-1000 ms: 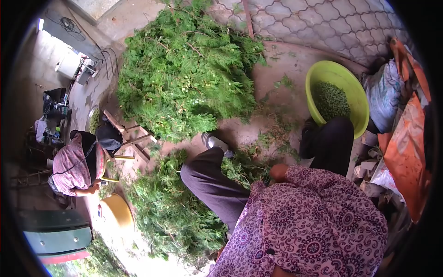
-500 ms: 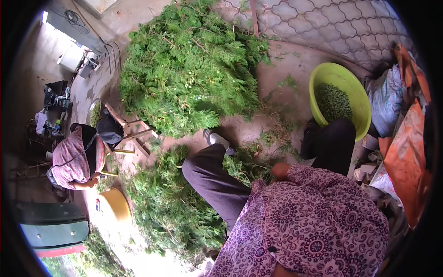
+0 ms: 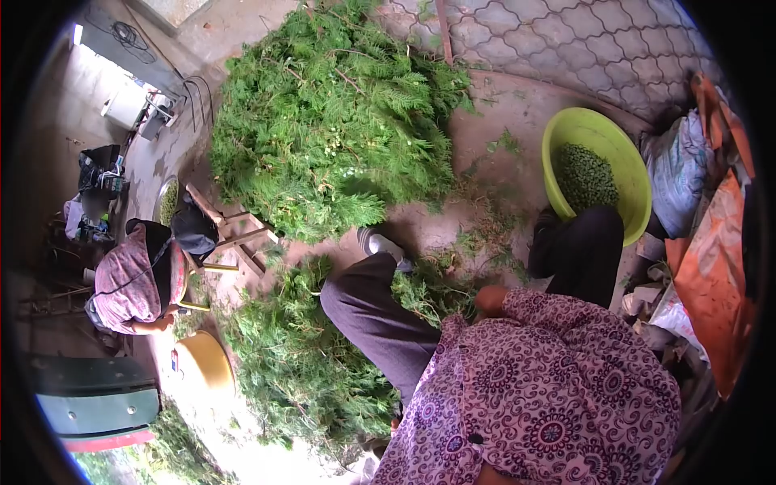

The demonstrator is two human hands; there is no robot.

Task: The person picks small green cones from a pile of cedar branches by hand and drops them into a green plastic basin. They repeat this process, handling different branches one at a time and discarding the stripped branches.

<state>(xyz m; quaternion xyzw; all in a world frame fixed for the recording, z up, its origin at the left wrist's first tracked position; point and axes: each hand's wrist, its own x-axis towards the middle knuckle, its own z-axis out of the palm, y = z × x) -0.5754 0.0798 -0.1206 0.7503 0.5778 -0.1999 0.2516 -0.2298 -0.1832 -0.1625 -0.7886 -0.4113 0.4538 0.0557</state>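
My right hand [image 3: 489, 300] shows as a small rounded patch of skin beyond the patterned sleeve, low between my legs. Its fingers are hidden, and anything in them cannot be made out. A sliver of skin, likely my left hand [image 3: 395, 422], shows at the edge of my shirt beside cut leafy branches [image 3: 315, 364]; the rest is covered. More green sprigs lie under my bent knee, close to my right hand. By my other leg stands a lime-green basin [image 3: 637, 174] with many small green seed cones [image 3: 588, 178] in it.
A large heap of evergreen branches [image 3: 331, 121] lies ahead. On the left another person [image 3: 133, 279] bends near a yellow tub [image 3: 204, 364] and a wooden stool [image 3: 234, 230]. Sacks [image 3: 679, 170] and an orange sheet [image 3: 707, 283] line the right side.
The view has shifted very slightly. A bit of skin now shows at the shirt's edge on my left side. My right hand and the basin stay in place.
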